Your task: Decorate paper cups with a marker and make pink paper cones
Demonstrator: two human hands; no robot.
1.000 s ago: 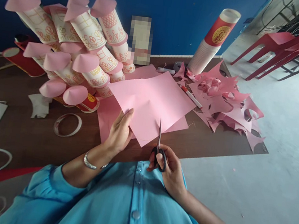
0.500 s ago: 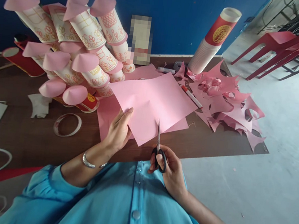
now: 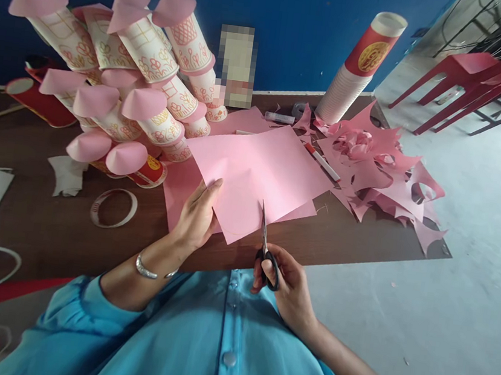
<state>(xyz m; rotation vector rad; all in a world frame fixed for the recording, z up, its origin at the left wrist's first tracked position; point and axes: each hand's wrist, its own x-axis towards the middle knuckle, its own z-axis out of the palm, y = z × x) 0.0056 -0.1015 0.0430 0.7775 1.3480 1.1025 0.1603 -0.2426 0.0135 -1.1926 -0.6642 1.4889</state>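
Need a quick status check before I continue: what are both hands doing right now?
Left hand: closed, holding the pink sheet.
Right hand: closed, holding the scissors.

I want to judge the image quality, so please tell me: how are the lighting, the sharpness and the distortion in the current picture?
Head view: soft light brightens the pink paper sheet; the scissors look fairly sharp; the paper-cup stack and red plastic chair look slanted, probably from wide-angle distortion; a pixelated patch hides detail against the blue wall.
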